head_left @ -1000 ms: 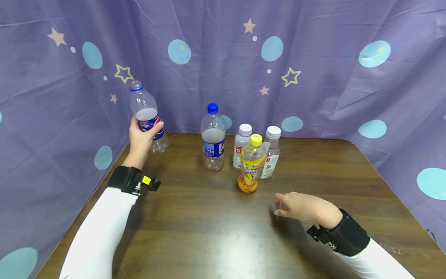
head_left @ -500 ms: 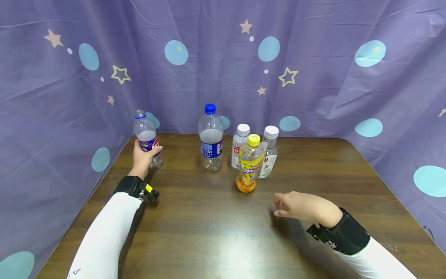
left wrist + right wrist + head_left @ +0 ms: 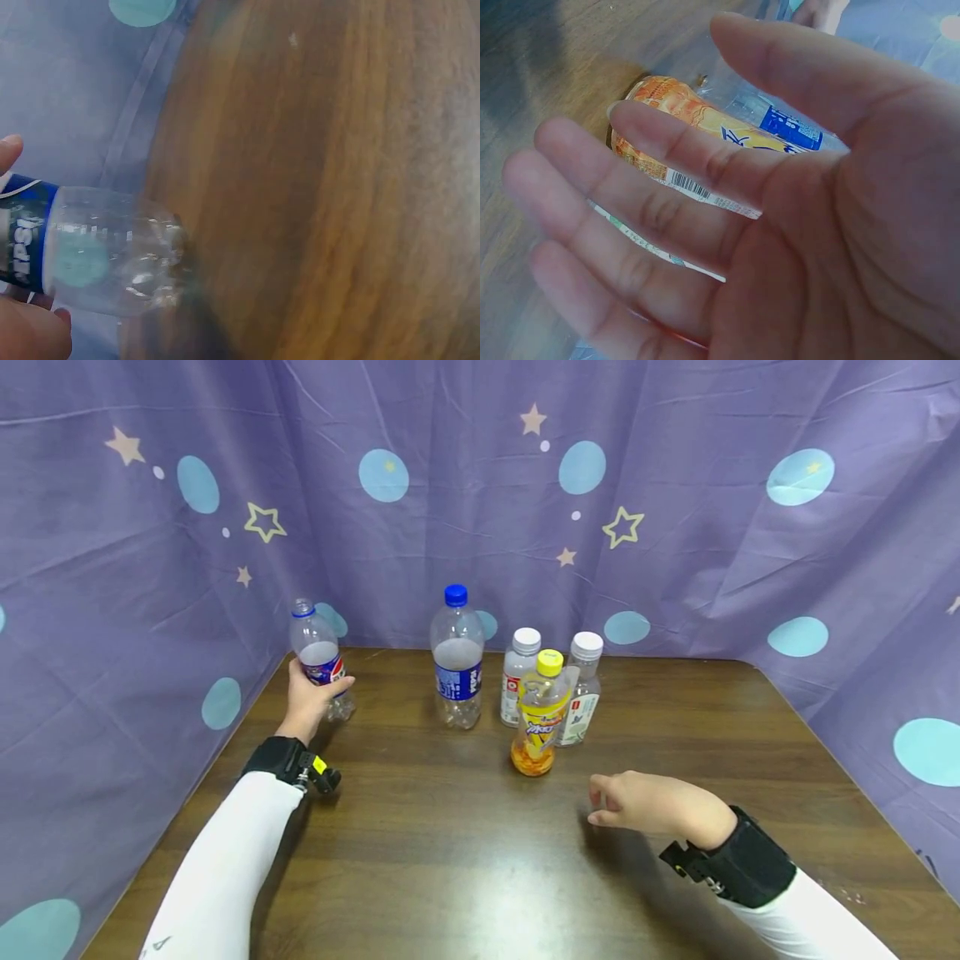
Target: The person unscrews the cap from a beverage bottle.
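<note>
At the far left corner of the table, my left hand (image 3: 306,700) grips a clear Pepsi bottle (image 3: 319,653) round its blue label, thumb on the right side. The bottle has no cap and leans slightly left. Its ridged base (image 3: 154,259) is down at the wood in the left wrist view, though contact is hard to make out. My right hand (image 3: 651,803) is held low over the right half of the table, fingers loosely bent and holding nothing. Nearest to it stands a yellow-capped bottle (image 3: 542,727) with orange at the bottom.
A larger blue-capped Pepsi bottle (image 3: 457,672) stands at the back centre. Two white-capped bottles, one with a red-marked label (image 3: 512,689) and one with a pale label (image 3: 581,714), stand behind the yellow-capped one. A purple curtain (image 3: 480,510) surrounds the brown table (image 3: 420,843).
My left hand has lowered the capless Pepsi bottle from above the table to the far left corner, and over the last half second it has stayed there. The right hand keeps its place.
</note>
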Tool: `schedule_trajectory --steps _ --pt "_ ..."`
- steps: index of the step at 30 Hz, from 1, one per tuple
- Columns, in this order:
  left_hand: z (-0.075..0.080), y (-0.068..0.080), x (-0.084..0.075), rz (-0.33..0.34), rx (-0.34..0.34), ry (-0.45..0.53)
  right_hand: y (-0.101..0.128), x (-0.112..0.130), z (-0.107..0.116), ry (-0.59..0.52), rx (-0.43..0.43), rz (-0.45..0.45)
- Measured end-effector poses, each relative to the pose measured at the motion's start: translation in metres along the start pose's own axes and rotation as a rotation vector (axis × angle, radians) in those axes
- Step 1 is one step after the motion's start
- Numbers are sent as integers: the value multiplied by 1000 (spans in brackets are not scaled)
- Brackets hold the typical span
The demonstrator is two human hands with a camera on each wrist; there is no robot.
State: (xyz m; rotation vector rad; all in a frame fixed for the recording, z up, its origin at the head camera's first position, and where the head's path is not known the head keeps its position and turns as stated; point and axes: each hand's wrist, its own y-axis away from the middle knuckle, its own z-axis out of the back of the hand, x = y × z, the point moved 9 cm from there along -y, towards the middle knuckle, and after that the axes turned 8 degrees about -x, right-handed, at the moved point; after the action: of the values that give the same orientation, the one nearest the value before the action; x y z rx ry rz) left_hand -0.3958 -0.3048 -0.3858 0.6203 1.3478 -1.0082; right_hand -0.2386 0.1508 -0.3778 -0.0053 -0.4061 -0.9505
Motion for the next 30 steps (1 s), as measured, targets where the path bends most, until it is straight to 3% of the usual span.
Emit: schedule_trajectory --steps 2,4,9,12,15,17,19,22,24,27,30 --pt "6 1 -11 -51 -39 -15 0 -1 1 1 6 -3" --pt "15 3 -30 -136 -123 -33 -1 -1 1 5 7 -2" --pt "36 29 -104 -482 -358 19 -4 0 3 10 -8 7" --pt "32 55 -144 -663 -359 83 -6 1 3 11 -5 8" --pt "10 81 -170 -771 -214 67 -7 0 2 14 5 -1" --pt "-16 98 -177 -779 -38 2 -7 -1 3 18 8 -11" --pt "-46 115 -173 -765 162 -123 -6 -1 3 15 10 -20" --pt "-87 144 -150 -730 448 -335 -6 -1 2 7 12 -28" --pt "-109 161 -130 -732 595 -460 -5 -2 1 6 13 -33" --pt "-129 181 -99 -716 756 -618 -5 -4 1 14 9 -41" --pt "-140 193 -71 -659 872 -742 -4 -5 0 23 6 -48"
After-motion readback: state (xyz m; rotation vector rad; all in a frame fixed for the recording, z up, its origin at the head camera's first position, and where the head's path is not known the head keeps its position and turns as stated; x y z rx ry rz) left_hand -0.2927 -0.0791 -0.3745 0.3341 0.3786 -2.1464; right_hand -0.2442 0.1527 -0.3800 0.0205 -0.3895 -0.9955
